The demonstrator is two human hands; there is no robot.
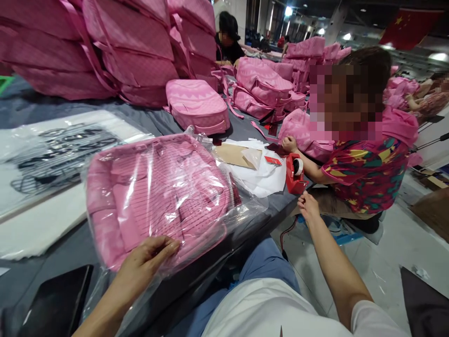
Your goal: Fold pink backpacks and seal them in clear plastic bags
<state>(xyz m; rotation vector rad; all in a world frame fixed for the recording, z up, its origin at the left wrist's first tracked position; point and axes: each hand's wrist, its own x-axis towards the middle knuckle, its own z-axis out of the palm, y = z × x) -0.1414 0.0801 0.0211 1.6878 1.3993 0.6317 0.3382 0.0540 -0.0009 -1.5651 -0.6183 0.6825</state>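
At the left of the dark table, near corner, I note a flat black object. Beyond it lie sheets of clear film with black print, and tall piles of pink packs stand toward the far edge.

My left hand is at the table's near edge, thumb and fingers drawn together on the film of a clear bag. Inside lies a pink backpack, flat, its ribbed face up, loose film spreading past its right side.

Right of it, white paper and a brown card lie on the table. At the right edge stands a red tape dispenser. My right hand is at its near end, fingertips bunched; whether tape is between them I cannot tell.

A co-worker sits beyond, one hand at another pack.

Finding: I judge the step in hand to be getting tape for the bag's closure. The next move calls for a clean tear, with the film held folded and steady.
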